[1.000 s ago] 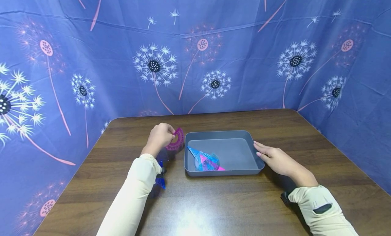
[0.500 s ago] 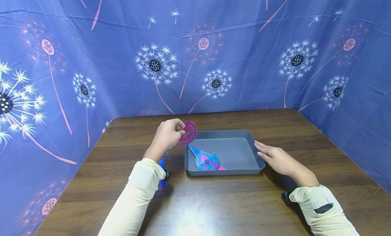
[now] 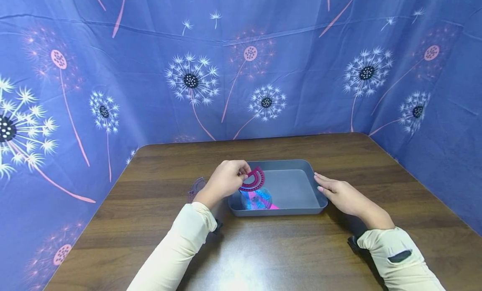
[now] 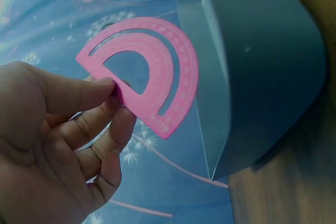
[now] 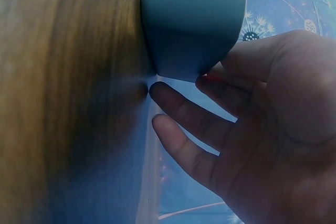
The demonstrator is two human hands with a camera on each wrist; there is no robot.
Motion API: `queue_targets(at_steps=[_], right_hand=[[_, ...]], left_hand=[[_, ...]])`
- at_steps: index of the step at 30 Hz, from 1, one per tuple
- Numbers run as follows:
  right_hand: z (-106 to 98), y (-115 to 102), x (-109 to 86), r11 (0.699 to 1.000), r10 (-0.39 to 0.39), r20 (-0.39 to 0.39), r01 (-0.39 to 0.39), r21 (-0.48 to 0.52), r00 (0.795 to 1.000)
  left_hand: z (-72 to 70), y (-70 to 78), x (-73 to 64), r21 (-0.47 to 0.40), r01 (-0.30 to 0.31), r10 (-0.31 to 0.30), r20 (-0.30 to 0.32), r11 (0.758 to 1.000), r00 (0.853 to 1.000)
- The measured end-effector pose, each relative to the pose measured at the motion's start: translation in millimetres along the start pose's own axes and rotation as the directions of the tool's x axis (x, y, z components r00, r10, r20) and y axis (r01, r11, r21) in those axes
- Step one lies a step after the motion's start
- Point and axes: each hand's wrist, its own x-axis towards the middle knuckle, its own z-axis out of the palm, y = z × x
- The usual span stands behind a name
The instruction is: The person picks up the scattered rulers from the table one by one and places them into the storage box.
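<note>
My left hand (image 3: pixel 227 179) pinches a magenta half-circle protractor (image 4: pixel 161 72) by its straight edge, between thumb and fingers. In the head view the protractor overlaps the left part of a grey rectangular tray (image 3: pixel 291 188). Inside that tray, at its front left, lie a clear blue round-edged drawing piece (image 3: pixel 263 197) and a pink pointed piece (image 3: pixel 274 207), partly covered by each other. My right hand (image 3: pixel 344 197) rests its extended fingers against the tray's right wall. Seen from the right wrist, the fingers (image 5: pixel 176 135) lie loosely spread by the tray's corner.
A transparent purplish curved piece (image 3: pixel 196 187) lies on the brown wooden table (image 3: pixel 301 249), left of the tray and partly behind my left forearm. A blue cloth (image 3: pixel 308 73) printed with dandelions hangs behind the table and along its sides.
My left hand has carried the protractor rightward, from the table beside the tray to over its left part. Blue pieces on the table are now hidden by my left arm. The right hand stays in place.
</note>
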Motion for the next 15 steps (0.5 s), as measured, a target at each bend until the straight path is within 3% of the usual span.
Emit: queue_targets(at_steps=[7, 15], right_hand=[[0, -1, 1.1, 1.0, 0.007, 0.014, -0.007, 0.012, 1.0], [-1, -1, 2.1, 1.0, 0.017, 0.018, -0.018, 0.01, 1.0]], left_hand=[[14.4, 3.3, -1.5, 0.073, -0.071, 0.066, 0.073, 0.995, 0.995], [27.2, 6.2, -4.2, 0.113, -0.087, 0.071, 0.137, 0.99, 0.988]])
